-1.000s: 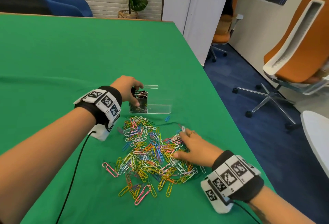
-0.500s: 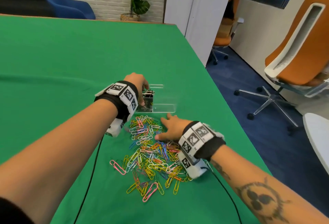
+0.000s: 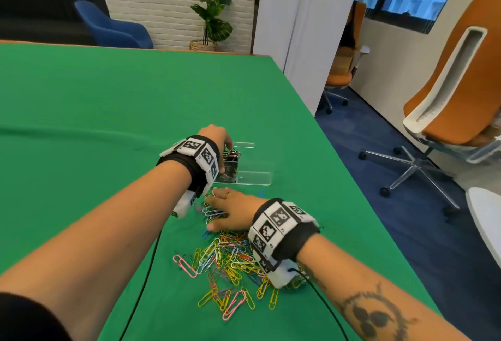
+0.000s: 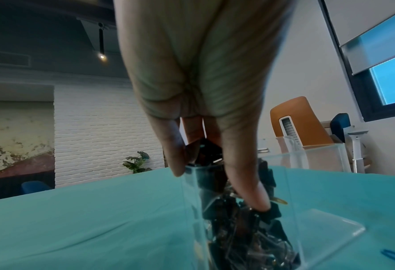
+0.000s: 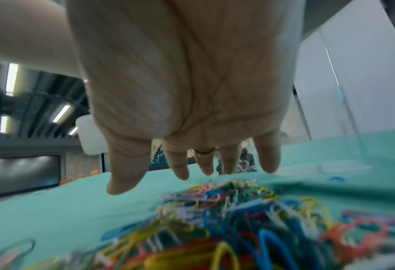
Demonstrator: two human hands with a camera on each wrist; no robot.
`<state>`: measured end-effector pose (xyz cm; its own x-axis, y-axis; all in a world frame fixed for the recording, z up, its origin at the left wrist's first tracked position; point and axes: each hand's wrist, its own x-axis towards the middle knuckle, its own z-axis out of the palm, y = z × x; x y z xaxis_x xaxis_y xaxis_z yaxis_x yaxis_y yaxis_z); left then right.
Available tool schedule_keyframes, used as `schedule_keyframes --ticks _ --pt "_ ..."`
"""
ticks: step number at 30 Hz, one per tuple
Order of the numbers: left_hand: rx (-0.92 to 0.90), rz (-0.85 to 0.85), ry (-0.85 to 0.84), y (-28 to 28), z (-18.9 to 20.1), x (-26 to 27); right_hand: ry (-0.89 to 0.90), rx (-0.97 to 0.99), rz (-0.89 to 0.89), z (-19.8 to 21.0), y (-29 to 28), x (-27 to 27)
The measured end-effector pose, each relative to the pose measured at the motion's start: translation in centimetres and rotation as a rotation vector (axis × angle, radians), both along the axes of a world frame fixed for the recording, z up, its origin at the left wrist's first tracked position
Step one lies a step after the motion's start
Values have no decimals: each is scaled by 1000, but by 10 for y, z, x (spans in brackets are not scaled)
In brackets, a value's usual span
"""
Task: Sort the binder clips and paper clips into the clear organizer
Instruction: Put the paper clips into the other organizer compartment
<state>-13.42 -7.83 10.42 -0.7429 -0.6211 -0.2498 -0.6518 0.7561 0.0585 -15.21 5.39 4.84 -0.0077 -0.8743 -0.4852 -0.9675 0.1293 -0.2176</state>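
Note:
The clear organizer stands on the green cloth. Its left compartment is full of black binder clips; the right compartment looks empty. My left hand grips the organizer's left end, fingers over the top and thumb on the front wall. The left wrist view shows those fingers against the binder clips. A pile of coloured paper clips lies just in front. My right hand rests flat on the pile's far part, fingers spread, holding nothing; in the right wrist view the fingers hover above the paper clips.
A single blue paper clip lies beside the organizer's front right. The table's right edge runs close by, with orange chairs and a white round table beyond. Black cables trail from both wrists.
My right hand slid forward and left across the paper clip pile, toward the organizer. My left hand stayed on the organizer's left end.

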Motion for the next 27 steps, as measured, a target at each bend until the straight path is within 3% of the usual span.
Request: schedule_keyframes --ticks 7,11,13,17,22,27 --pt "-2 -21 31 -1 -2 4 39 99 144 1 22 -7" --pt "-9 -38 23 -1 -2 6 -151 -104 -66 12 39 -32" --pt "-14 -43 11 0 -1 5 -113 -174 -177 9 36 -40" --pt "-12 -43 -10 3 1 5 51 36 -296 -5 25 -37" --pt "-20 -48 -24 2 2 6 65 114 -197 8 23 -25" --pt "-20 -50 -26 4 2 6 1 -12 -153 17 0 -10"
